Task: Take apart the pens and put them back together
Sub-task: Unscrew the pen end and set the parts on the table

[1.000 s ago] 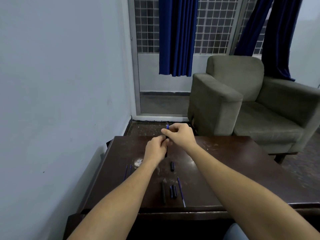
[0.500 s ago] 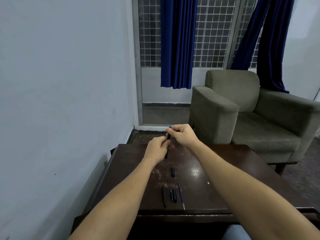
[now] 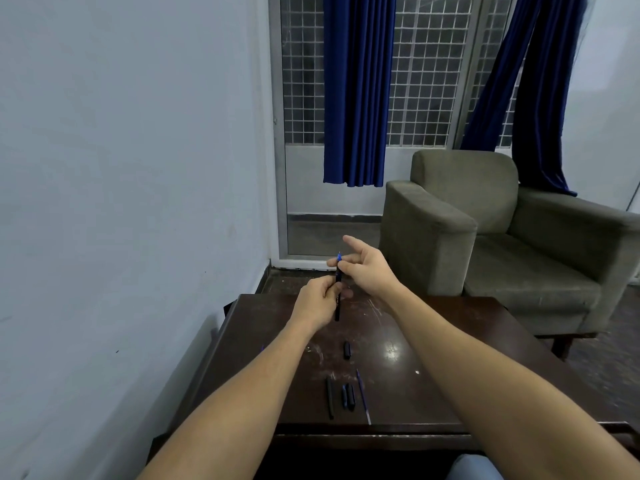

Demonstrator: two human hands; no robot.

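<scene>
Pen [image 3: 338,277], slim black plastic, blue-tipped, upright at frame centre over upper edge of dark wooden table [image 3: 398,393]; left hand [image 3: 317,303] grips it, right hand [image 3: 369,268] spread beside its tip. Loose black and blue pen parts [image 3: 348,396] near lower edge.

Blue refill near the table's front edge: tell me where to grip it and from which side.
Probably best: pinch the refill near its middle, from above and from its right. It lies flat and thin on the table, and short pen pieces crowd its left side, while the right is bare wood.
</scene>
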